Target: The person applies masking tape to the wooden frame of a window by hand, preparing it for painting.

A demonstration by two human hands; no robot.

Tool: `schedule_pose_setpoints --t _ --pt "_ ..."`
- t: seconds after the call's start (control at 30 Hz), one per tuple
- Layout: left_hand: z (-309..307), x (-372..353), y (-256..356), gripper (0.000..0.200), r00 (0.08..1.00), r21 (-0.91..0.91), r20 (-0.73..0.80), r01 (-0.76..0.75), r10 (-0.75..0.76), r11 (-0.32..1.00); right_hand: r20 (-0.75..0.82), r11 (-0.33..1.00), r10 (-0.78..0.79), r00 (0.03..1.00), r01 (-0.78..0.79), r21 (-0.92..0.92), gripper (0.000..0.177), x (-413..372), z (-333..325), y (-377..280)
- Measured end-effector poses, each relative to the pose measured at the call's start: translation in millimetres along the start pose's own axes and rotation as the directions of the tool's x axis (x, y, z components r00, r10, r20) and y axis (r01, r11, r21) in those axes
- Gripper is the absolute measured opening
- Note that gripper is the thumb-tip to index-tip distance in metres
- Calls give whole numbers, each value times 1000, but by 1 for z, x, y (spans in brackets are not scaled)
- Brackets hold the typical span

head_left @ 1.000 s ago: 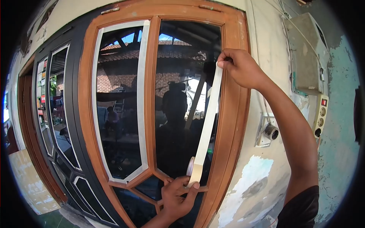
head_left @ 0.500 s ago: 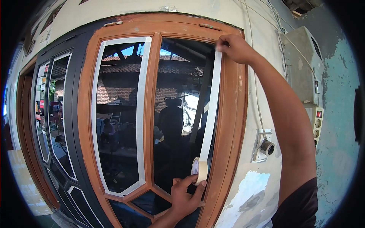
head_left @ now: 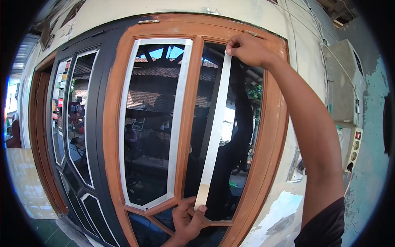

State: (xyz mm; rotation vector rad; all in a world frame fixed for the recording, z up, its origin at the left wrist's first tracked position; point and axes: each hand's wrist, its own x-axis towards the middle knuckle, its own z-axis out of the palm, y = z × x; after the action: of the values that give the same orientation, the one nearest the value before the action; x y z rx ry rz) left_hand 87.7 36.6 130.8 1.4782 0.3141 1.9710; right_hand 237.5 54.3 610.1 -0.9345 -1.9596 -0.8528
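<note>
A roll of masking tape (head_left: 201,195), seen nearly edge-on, is held between the thumb and fingers of my left hand (head_left: 188,219) near the bottom of the right window pane. From it a long strip of pale tape (head_left: 216,125) runs up, taut and slightly slanted. My right hand (head_left: 246,48) pinches the strip's upper end close to the top of the frame. The strip stretches in front of the dark right glass pane (head_left: 245,173), overlapping its middle in this view. Brown wooden window frame (head_left: 271,136) surrounds the pane.
White tape borders the left glass pane (head_left: 152,156). Further left stand dark-painted panels (head_left: 101,119) with light-edged glass. To the right, a power strip (head_left: 354,150) and a grey box (head_left: 343,82) hang on the peeling wall (head_left: 279,206).
Both hands and the taut strip have moved left relative to the frame, away from the pane's right edge toward its middle. The roll has turned edge-on. The camera view has shifted too.
</note>
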Motion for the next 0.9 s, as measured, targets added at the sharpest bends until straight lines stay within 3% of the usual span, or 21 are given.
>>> schedule_pose_setpoints --t 0.33,0.43,0.73,0.9 --pt "-13 48 17 26 998 -49 23 59 -58 997 -201 946 -198 959 133 -295 18 54 56 0" --pt "-18 53 18 25 997 -31 46 61 -60 998 -150 945 -129 980 76 -317 19 59 60 -5" --pt "-32 71 30 24 992 -90 116 66 -55 994 -133 918 -152 979 90 -385 18 68 61 -8" --pt "-38 77 30 25 985 -93 145 104 -90 990 -202 938 -134 970 59 -341 18 64 64 -9"
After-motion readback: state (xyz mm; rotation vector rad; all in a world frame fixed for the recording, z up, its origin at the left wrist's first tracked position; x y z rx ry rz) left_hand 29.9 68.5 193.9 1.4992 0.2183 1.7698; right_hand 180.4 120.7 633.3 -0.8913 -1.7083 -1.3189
